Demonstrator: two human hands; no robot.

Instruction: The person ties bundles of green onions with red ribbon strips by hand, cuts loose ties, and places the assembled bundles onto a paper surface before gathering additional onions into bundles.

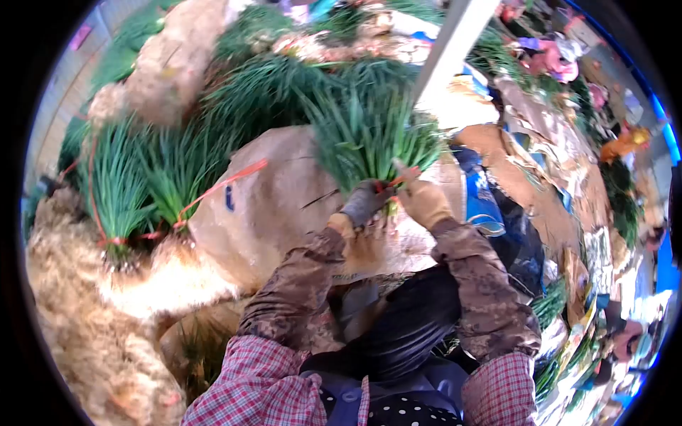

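Observation:
A bunch of green onions (pixel 376 131) is upright before me, leaves fanned away and root ends toward my body. My left hand (pixel 362 204), in a dark grey glove, is closed around the left side of its base. In a tan glove, my right hand (pixel 424 201) pinches a red tie (pixel 399 182) at the right side of the base. Its fingertips touch the stems. Below the bunch is a brown sheet (pixel 273 199), on which a loose red strip (pixel 226 187) lies to the left.
Tied bunches of green onions (pixel 117 188) stand at left, beside a large heap of pale, root-like material (pixel 85 319). More greens (pixel 263 92) lie behind. A white post (pixel 455 50) rises at upper right. A blue packet (pixel 484 202) lies right of my hand. People (pixel 554 60) sit farther off.

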